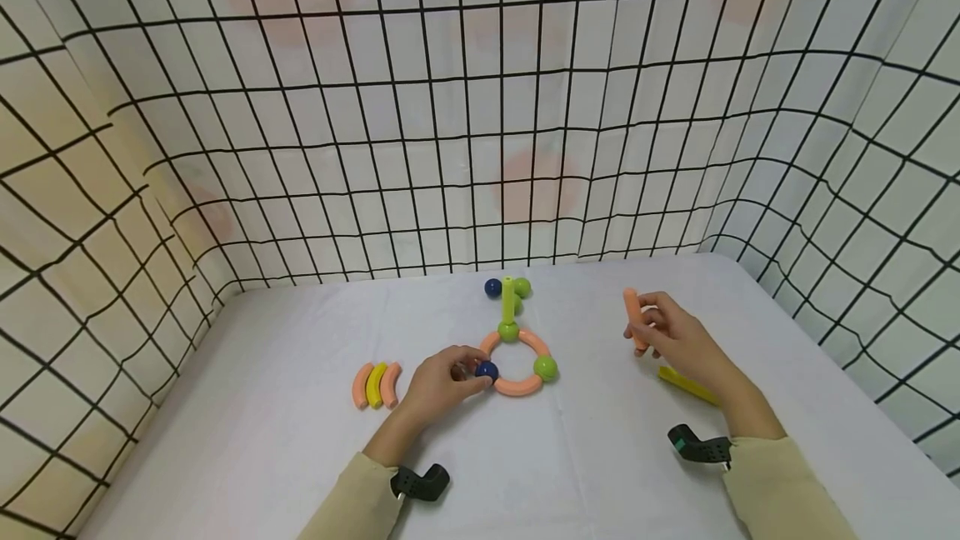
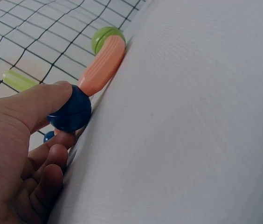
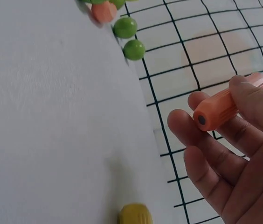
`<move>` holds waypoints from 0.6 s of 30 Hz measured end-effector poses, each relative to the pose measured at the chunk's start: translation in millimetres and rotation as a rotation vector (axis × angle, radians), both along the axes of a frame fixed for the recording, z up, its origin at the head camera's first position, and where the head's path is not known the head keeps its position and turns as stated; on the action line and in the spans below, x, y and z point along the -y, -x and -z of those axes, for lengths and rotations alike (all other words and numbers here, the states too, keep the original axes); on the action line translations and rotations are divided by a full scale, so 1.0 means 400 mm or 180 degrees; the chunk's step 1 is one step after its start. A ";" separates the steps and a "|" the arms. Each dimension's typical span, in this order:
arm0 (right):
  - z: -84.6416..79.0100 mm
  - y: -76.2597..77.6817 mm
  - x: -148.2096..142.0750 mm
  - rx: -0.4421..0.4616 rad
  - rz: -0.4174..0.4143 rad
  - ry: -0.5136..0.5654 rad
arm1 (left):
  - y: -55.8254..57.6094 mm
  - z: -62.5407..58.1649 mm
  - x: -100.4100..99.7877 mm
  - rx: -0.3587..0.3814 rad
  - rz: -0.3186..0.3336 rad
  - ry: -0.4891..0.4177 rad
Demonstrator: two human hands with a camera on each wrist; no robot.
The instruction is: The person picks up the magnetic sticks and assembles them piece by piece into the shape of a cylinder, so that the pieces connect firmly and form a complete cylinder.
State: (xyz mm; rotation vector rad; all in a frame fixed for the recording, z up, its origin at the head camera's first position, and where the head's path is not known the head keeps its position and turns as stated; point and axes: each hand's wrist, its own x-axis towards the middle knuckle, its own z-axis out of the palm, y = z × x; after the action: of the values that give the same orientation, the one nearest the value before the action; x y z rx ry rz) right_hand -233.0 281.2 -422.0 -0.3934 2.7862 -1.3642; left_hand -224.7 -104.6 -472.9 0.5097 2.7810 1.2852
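My left hand (image 1: 442, 382) pinches a dark blue ball (image 2: 73, 111) between thumb and fingers. That ball is part of a ring lying on the table, made with curved orange rods (image 1: 520, 387), a green ball (image 1: 546, 368) on the right and another green ball (image 1: 508, 332) at the far side. From the far ball a light green rod (image 1: 508, 300) extends away from me. To the right, my right hand (image 1: 675, 338) holds an orange rod (image 3: 220, 108) above the table. A dark round disc shows in the rod's end in the right wrist view.
Left of the ring lie two curved orange pieces (image 1: 362, 386) with a curved yellow piece (image 1: 377, 385) between them. A yellow rod (image 1: 688, 386) lies under the right forearm. Loose blue (image 1: 492, 288) and green balls (image 1: 522, 287) sit behind the ring. Black-lined white netting (image 1: 450, 107) encloses the table.
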 end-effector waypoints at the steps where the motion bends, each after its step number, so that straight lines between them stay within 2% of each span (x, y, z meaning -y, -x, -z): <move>1: -0.001 -0.001 0.007 -0.0015 -0.0025 0.0008 | 0.000 0.000 0.000 0.0006 -0.0002 0.0005; 12: -0.020 -0.013 0.070 -0.0331 -0.0179 -0.0003 | -0.001 -0.002 0.000 0.0102 0.0007 -0.0013; 18: -0.021 -0.006 0.100 -0.0608 -0.0136 -0.0152 | 0.000 -0.002 0.002 0.0074 0.0019 -0.0025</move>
State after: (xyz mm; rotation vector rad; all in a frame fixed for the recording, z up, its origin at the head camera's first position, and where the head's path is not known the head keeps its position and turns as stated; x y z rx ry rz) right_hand -230.6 241.2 -413.7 -0.6086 2.9347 -1.3139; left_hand -224.8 -105.4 -472.1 0.5000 2.7546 1.2928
